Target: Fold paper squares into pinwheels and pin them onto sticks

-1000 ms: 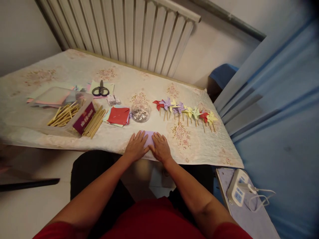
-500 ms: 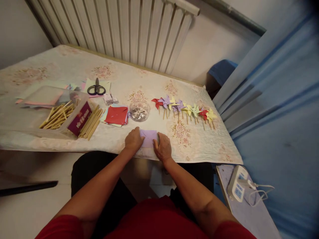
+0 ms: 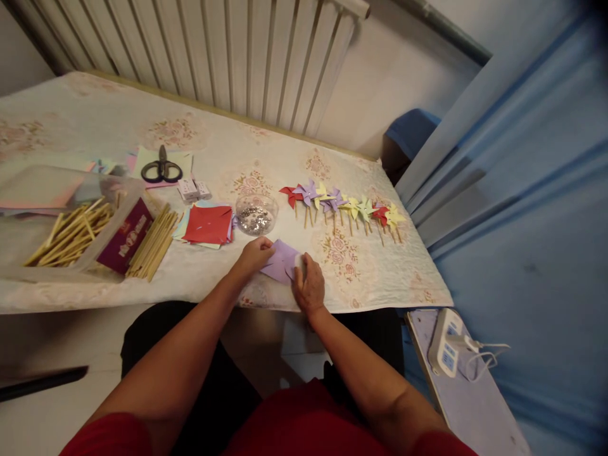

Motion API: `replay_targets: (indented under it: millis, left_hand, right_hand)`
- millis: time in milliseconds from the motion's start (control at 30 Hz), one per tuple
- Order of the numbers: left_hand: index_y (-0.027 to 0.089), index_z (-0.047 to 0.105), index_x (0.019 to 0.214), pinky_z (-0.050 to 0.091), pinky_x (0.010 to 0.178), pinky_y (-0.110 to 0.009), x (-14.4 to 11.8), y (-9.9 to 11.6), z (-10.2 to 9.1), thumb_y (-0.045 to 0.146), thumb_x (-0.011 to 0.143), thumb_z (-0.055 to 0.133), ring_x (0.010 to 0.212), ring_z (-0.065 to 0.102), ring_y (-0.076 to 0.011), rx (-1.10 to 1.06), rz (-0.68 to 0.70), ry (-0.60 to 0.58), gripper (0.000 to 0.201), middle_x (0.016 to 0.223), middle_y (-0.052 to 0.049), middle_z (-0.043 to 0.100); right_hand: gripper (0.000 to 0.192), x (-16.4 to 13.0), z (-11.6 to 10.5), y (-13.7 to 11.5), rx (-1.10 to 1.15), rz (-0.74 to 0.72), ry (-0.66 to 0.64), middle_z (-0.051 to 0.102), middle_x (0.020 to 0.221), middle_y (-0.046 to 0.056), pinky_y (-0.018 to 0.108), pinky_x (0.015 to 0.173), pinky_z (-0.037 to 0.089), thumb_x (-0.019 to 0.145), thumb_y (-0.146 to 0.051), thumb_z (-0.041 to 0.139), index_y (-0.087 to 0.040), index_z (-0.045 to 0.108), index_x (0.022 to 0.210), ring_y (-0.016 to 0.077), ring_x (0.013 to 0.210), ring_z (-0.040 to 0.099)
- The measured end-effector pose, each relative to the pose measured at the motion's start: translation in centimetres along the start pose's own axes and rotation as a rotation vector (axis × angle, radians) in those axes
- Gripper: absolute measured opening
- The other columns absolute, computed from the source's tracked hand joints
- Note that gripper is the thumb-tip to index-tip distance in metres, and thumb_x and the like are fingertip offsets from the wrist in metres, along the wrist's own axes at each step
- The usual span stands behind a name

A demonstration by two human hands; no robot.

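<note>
The person wears a red short-sleeved top, its cloth showing well back from the fingers at both upper arms and across the chest at the bottom edge. Both forearms are bare down to the left hand (image 3: pixel 254 254) and the right hand (image 3: pixel 310 288). No rings, watch or gloves show. Dark trousers cover the lap beneath the arms.

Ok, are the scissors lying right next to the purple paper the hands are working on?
No, the scissors lie far back on the left of the table, well apart from the purple paper under both hands.
</note>
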State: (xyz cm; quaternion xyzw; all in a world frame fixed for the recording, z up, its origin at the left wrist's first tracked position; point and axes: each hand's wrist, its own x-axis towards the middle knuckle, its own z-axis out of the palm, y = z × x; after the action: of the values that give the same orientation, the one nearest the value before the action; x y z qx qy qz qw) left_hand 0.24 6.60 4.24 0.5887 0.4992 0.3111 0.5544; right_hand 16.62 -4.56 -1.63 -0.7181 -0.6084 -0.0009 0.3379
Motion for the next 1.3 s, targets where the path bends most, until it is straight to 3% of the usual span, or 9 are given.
replay_targets:
  millis: [133, 367, 500, 667, 767, 833, 1000, 1167, 1300]
  left_hand:
    - [0.018, 0.055, 0.074, 0.031, 0.049, -0.021, 0.9, 0.1, 0.1, 0.026, 0.069, 0.066, 0.047, 0.042, -0.0086, -0.289, -0.044, -0.119, 0.014, 0.055, 0.008, 0.049]
    - [0.017, 0.060, 0.085, 0.050, 0.062, -0.024, 2.4, -0.2, 0.4, 0.025, 0.068, 0.072, 0.065, 0.061, -0.0131, -0.639, -0.056, -0.298, 0.023, 0.075, -0.001, 0.065]
    - [0.017, 0.061, 0.088, 0.055, 0.071, -0.027, 2.8, -0.2, 0.1, 0.024, 0.069, 0.075, 0.071, 0.066, -0.0142, -0.745, -0.036, -0.324, 0.025, 0.079, -0.002, 0.067]
    - [0.015, 0.060, 0.090, 0.055, 0.068, -0.028, 2.8, -0.5, 0.2, 0.023, 0.068, 0.076, 0.068, 0.066, -0.0155, -0.756, -0.065, -0.342, 0.028, 0.079, -0.004, 0.069]
    - [0.015, 0.060, 0.090, 0.054, 0.065, -0.027, 2.7, -0.8, 0.4, 0.022, 0.068, 0.075, 0.064, 0.064, -0.0142, -0.734, -0.073, -0.347, 0.028, 0.076, -0.002, 0.067]
    - [0.015, 0.060, 0.090, 0.053, 0.064, -0.027, 2.7, -0.9, 0.6, 0.022, 0.067, 0.075, 0.063, 0.063, -0.0135, -0.723, -0.073, -0.350, 0.029, 0.075, -0.001, 0.065]
    - [0.015, 0.060, 0.089, 0.049, 0.058, -0.024, 2.6, -1.2, 1.0, 0.022, 0.069, 0.073, 0.060, 0.060, -0.0122, -0.655, -0.083, -0.312, 0.025, 0.074, 0.000, 0.064]
    - [0.016, 0.058, 0.085, 0.045, 0.056, -0.022, 2.4, -0.9, 1.2, 0.021, 0.071, 0.071, 0.057, 0.057, -0.0103, -0.584, -0.101, -0.291, 0.019, 0.071, 0.002, 0.060]
    - [0.018, 0.056, 0.084, 0.045, 0.055, -0.023, 2.1, -0.4, 1.1, 0.023, 0.072, 0.070, 0.055, 0.055, -0.0104, -0.552, -0.108, -0.282, 0.020, 0.069, 0.004, 0.058]
  right_hand:
    - [0.054, 0.0, -0.2, -0.1, 0.055, 0.027, 0.028, 0.067, 0.124, 0.022, 0.047, 0.104, 0.050, 0.103, -0.043, 0.038, -0.008, 0.053, 0.141, 0.0308, 0.117, 0.062]
    - [0.048, 0.4, -0.6, -0.2, 0.273, 0.156, 0.075, 0.070, 0.120, 0.017, 0.046, 0.103, 0.049, 0.097, -0.046, 0.050, -0.014, 0.062, 0.131, 0.0280, 0.112, 0.065]
    - [0.041, 1.6, -1.5, -0.4, 0.447, 0.275, 0.023, 0.073, 0.114, 0.011, 0.041, 0.101, 0.048, 0.092, -0.049, 0.057, -0.019, 0.071, 0.116, 0.0259, 0.108, 0.065]
    - [0.037, 3.3, -2.4, -1.3, 0.875, 0.447, -0.135, 0.077, 0.099, 0.003, 0.034, 0.093, 0.050, 0.088, -0.055, 0.063, -0.021, 0.076, 0.095, 0.0215, 0.094, 0.066]
    - [0.037, 4.2, -2.5, -2.3, 1.158, 0.552, -0.246, 0.077, 0.091, 0.004, 0.033, 0.085, 0.053, 0.077, -0.051, 0.078, -0.019, 0.076, 0.096, 0.0208, 0.082, 0.068]
    - [0.040, 4.7, -2.5, -2.8, 1.255, 0.615, -0.247, 0.078, 0.086, 0.004, 0.033, 0.082, 0.054, 0.068, -0.044, 0.086, -0.017, 0.076, 0.095, 0.0206, 0.075, 0.069]
    - [0.042, 5.7, -2.1, -3.0, 1.298, 0.703, -0.201, 0.079, 0.082, 0.002, 0.032, 0.076, 0.056, 0.054, -0.030, 0.091, -0.017, 0.075, 0.091, 0.0197, 0.069, 0.070]
    - [0.050, 5.9, -1.4, -2.8, 1.248, 0.681, -0.143, 0.080, 0.089, 0.002, 0.034, 0.081, 0.057, 0.052, -0.021, 0.089, -0.016, 0.075, 0.100, 0.0207, 0.075, 0.072]
    - [0.046, 6.0, -1.2, -2.6, 1.187, 0.697, -0.136, 0.080, 0.085, 0.002, 0.034, 0.079, 0.057, 0.053, -0.020, 0.087, -0.014, 0.076, 0.097, 0.0201, 0.071, 0.071]
